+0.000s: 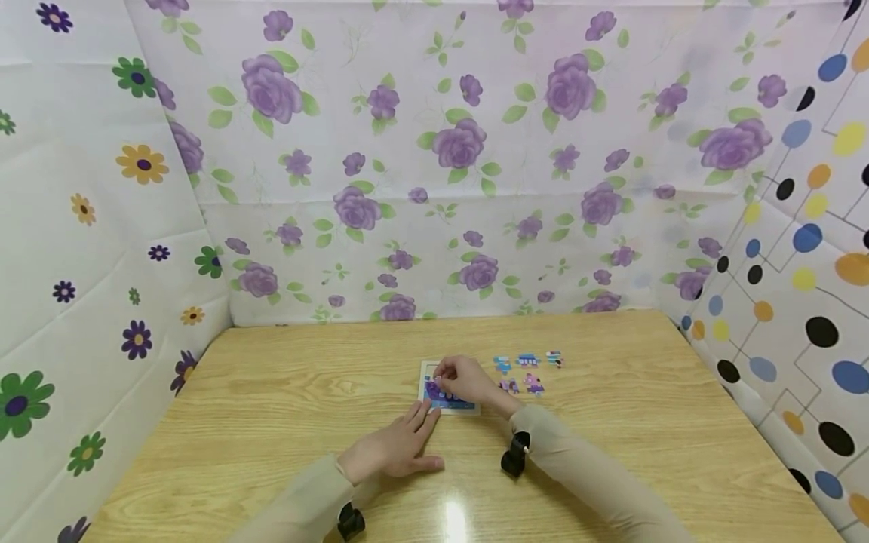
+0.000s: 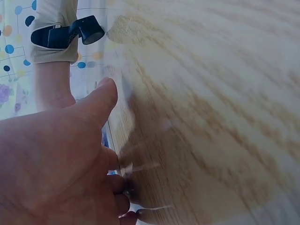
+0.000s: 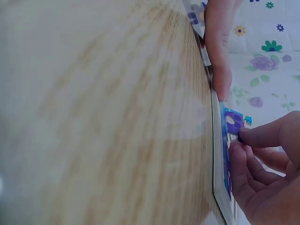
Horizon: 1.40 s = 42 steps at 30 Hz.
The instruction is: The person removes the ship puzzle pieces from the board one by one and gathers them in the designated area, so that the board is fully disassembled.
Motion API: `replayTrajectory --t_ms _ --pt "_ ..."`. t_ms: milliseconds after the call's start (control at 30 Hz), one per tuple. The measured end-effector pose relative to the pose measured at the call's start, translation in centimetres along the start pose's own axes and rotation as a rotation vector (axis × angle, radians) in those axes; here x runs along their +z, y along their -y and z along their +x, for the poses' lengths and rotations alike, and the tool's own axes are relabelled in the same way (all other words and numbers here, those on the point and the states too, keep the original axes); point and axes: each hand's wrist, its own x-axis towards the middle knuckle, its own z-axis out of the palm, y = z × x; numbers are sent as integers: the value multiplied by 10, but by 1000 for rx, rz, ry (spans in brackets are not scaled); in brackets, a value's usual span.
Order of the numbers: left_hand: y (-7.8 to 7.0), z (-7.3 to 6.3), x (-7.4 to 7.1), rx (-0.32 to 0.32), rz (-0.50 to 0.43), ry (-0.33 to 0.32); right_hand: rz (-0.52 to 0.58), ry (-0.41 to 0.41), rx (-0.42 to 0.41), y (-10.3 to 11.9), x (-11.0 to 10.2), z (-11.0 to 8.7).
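A small jigsaw board (image 1: 462,411) with a white rim lies on the wooden table, its lower part filled with blue and purple picture. My right hand (image 1: 465,378) is over the board and pinches a purple puzzle piece (image 3: 234,120) between thumb and fingers, held tilted at the board's surface in the right wrist view. With fingers stretched out, my left hand (image 1: 399,443) rests its fingertips at the board's lower left edge, its thumb spread to the side. The right hand covers part of the board in the head view.
Several loose puzzle pieces (image 1: 528,360) lie to the right of the board, among them a pink one (image 1: 534,384). Flowered cloth (image 1: 421,162) hangs behind the wooden table (image 1: 305,369), with patterned cloths at both sides. Each wrist wears a black camera (image 1: 514,457).
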Motion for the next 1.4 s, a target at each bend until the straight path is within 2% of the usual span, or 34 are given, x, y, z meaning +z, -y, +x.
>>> replayTrajectory --t_ms 233,400,633,967,1133,1400 --pt "1 0 -1 -5 -7 3 29 -13 3 1 -2 0" --pt "4 0 -2 0 -22 7 130 -15 76 1 -8 1" --pt "5 0 -3 2 -24 15 130 -16 157 -3 -22 -2" --pt "1 -2 1 -4 -15 7 216 -18 194 -16 -41 -20" --pt "0 -4 0 -1 -17 0 253 -20 251 -27 -52 -29" --pt "0 -5 2 0 -13 -3 262 -3 246 -41 -71 -43"
